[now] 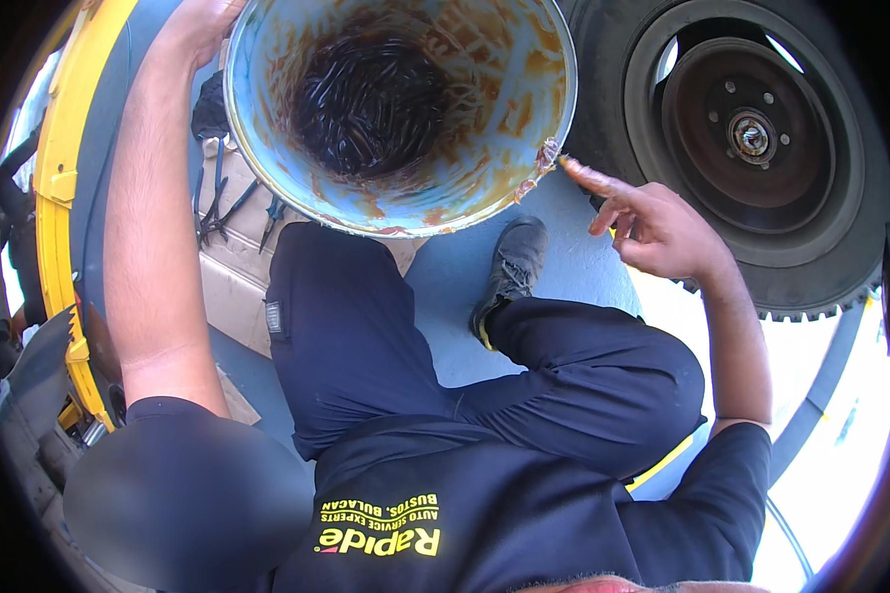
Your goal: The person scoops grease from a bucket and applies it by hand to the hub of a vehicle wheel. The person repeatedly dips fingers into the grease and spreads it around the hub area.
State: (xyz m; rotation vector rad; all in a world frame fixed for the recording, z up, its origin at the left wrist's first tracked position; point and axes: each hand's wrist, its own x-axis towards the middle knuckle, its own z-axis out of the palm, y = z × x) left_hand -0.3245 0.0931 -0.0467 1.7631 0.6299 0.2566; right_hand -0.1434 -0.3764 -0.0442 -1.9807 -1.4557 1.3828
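A large bucket (509, 119) fills the upper middle, its mouth turned toward me. Dark, shiny grease (371, 109) lies at its bottom, and brown smears streak the bluish inner wall. My left hand (208, 25) grips the bucket at its far left side; the fingers are mostly cut off by the picture's edge. On the right, my right hand (653, 222) points its index finger at the rim, the greasy fingertip touching or almost touching a clump of grease (542, 168) there. Its other fingers are loosely bent and hold nothing.
A tyre on a wheel (752, 138) stands close by my right hand. Pliers-like tools (218, 203) lie on cardboard (232, 272) left of my knee. A yellow metal frame (59, 178) runs along the left. My shoe (514, 267) rests on the blue floor (435, 326).
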